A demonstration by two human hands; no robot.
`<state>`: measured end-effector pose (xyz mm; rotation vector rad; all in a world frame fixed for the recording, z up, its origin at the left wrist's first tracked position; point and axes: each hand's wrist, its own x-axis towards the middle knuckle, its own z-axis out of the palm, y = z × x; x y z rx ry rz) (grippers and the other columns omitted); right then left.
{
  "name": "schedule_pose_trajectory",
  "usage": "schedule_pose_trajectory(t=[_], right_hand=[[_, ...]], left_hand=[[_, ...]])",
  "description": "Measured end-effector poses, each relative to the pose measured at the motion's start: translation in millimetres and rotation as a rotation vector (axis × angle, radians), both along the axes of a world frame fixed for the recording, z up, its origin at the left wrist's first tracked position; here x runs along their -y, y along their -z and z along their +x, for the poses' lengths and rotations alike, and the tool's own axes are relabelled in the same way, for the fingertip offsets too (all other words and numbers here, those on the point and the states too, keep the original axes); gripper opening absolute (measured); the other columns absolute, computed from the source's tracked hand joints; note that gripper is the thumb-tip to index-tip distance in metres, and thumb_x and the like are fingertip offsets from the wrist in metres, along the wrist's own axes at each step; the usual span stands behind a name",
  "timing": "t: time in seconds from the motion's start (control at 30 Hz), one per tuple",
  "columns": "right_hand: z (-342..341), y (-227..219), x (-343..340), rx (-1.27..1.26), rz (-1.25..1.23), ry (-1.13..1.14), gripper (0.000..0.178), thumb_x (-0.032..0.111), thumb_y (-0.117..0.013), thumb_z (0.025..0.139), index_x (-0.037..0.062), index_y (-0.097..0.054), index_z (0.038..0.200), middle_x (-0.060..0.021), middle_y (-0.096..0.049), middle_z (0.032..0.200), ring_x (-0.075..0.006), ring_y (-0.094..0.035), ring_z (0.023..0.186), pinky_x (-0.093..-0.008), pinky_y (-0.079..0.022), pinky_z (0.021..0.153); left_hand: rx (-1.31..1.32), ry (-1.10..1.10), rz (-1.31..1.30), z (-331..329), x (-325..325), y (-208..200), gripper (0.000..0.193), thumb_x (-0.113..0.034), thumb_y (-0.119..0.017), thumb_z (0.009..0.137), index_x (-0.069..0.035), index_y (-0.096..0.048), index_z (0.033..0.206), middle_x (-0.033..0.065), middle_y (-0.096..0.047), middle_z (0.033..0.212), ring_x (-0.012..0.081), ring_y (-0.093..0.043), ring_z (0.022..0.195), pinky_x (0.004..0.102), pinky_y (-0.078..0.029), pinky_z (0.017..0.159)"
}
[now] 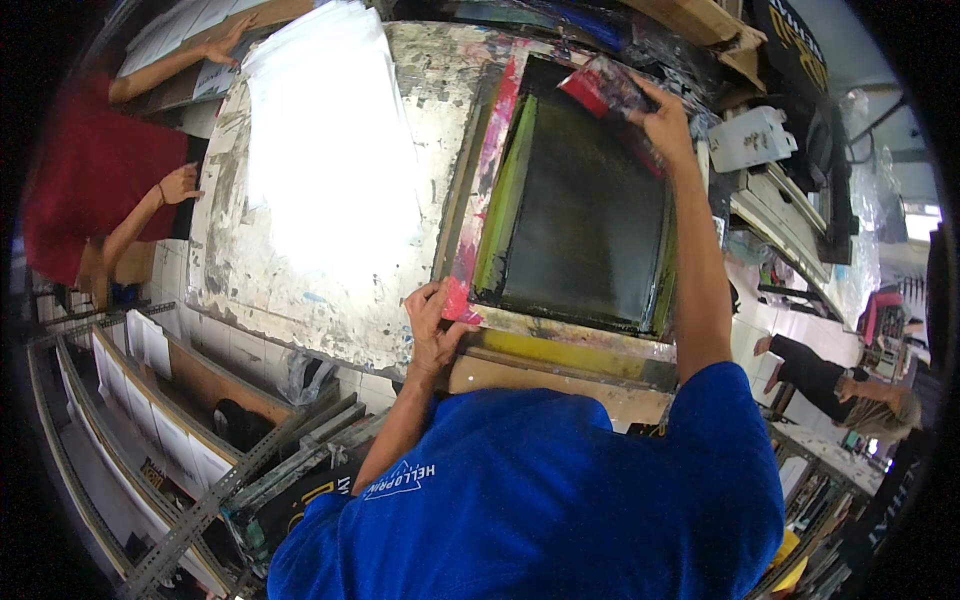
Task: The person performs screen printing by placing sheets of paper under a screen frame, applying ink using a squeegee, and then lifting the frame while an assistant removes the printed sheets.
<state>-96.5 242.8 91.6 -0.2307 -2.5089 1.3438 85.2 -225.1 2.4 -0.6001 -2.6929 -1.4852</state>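
Observation:
A screen-printing frame (487, 190) with pink-stained wooden edges and a dark, ink-wet mesh (590, 215) lies before me on the worktable. My left hand (436, 325) grips its near left corner, fingers on top and thumb along the near edge. At the far right of the mesh, my right hand (664, 122) is closed around an ink-stained squeegee (606, 88), red and dark in colour. The squeegee is tilted, and its lower edge is partly hidden by my hand and arm. Green-yellow strips border the mesh at its left and right.
White sheets (325, 150) cover much of the paint-spotted table (425, 80) left of the frame. Another person in a dark red shirt (95, 180) stands at its left side. A white plastic container (750, 138) sits at the right. Metal racks (190, 400) are at the lower left.

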Motion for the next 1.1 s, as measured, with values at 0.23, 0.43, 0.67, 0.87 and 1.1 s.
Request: schedule_pose_trajectory(t=[0.23,0.43,0.67,0.87,1.1], right_hand=[[165,-78,130,0.142,0.122,-0.052,0.071,0.0,-0.075,0.075,0.0261,-0.063,0.139,-0.0147,-0.067,0.131,-0.0322,-0.063,0.123,-0.0381,-0.046,0.106],[206,-180,183,0.018,0.726,-0.051,0.063,0.009,-0.073,0.073,0.0241,-0.068,0.133,-0.0204,-0.069,0.101,-0.0345,-0.066,0.097,-0.0407,-0.051,0.086],[149,-250,142,-0.265,0.692,0.001,0.052,0.015,-0.075,0.077,0.0177,-0.072,0.129,-0.0187,-0.069,0.1,-0.0295,-0.067,0.093,-0.0352,-0.05,0.088],[90,-303,118,-0.358,0.708,0.027,0.046,0.024,-0.061,0.075,-0.0035,-0.075,0.11,-0.0129,-0.07,0.066,-0.0167,-0.058,0.05,-0.0308,-0.048,0.051],[81,-317,109,-0.37,0.704,-0.06,0.042,0.024,-0.058,0.077,-0.0014,-0.077,0.105,-0.0114,-0.07,0.066,-0.0174,-0.055,0.051,-0.0316,-0.048,0.053]], left_hand=[[-0.183,-0.079,0.236,-4,-15,-26,0.077,-0.038,-0.086,0.073,0.006,-0.061,0.132,0.0167,-0.064,0.123,0.0329,-0.053,0.116,0.0437,-0.041,0.102],[-0.307,-0.192,0.403,-41,-52,-110,0.071,-0.025,-0.085,0.074,0.009,-0.06,0.132,0.0179,-0.064,0.114,0.0324,-0.053,0.112,0.0414,-0.044,0.098],[-0.349,-0.188,1.038,-123,-126,-174,0.063,-0.018,-0.072,0.092,0.009,-0.047,0.143,0.0181,-0.059,0.135,0.0264,-0.057,0.123,0.0388,-0.042,0.109],[-0.02,-0.102,0.419,-222,-185,-81,0.043,-0.017,-0.07,0.094,0.001,-0.063,0.133,0.0128,-0.071,0.109,0.0233,-0.064,0.105,0.0369,-0.046,0.097],[-0.242,-0.03,-0.446,-277,-246,28,0.041,-0.038,-0.078,0.085,-0.028,-0.073,0.125,0.0052,-0.063,0.129,0.0317,-0.056,0.117,0.0528,-0.046,0.093]])
